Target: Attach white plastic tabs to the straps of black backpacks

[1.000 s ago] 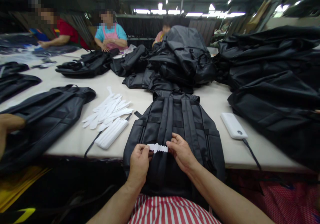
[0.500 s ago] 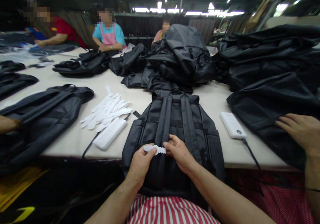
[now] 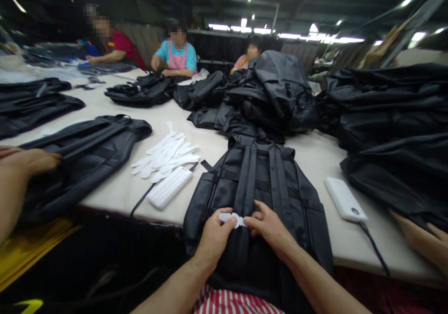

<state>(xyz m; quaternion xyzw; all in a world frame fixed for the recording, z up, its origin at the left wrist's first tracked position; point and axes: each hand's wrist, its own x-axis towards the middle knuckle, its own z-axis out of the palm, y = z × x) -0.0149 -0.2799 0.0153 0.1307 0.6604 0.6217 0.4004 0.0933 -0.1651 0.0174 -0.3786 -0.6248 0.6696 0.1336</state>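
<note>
A white strip [image 3: 224, 217] with a rounded end and a wavy-edged tail lies between my two hands. My left hand [image 3: 213, 240] is closed, its thumb and fingers pinching the rounded part. The wavy end is in the pinch of my right hand [image 3: 271, 230], whose index finger sits higher up. Beneath both hands a black backpack [image 3: 263, 183] rests strap side up, its bottom toward me and overhanging the table edge. Part of the strip is hidden by my fingers.
Loose white strips [image 3: 168, 153] lie left of the backpack beside a white power bank [image 3: 170, 188]; another power bank [image 3: 346, 199] is at right. Black bags [image 3: 276, 94] are piled behind. Co-workers' hands reach in at left [image 3: 33, 162] and right [image 3: 416, 234].
The view has shifted, so everything sits further right and lower. My hands have drawn closer together along the strip, covering more of its wavy end. A co-worker's hand at right has come in and moved lower.
</note>
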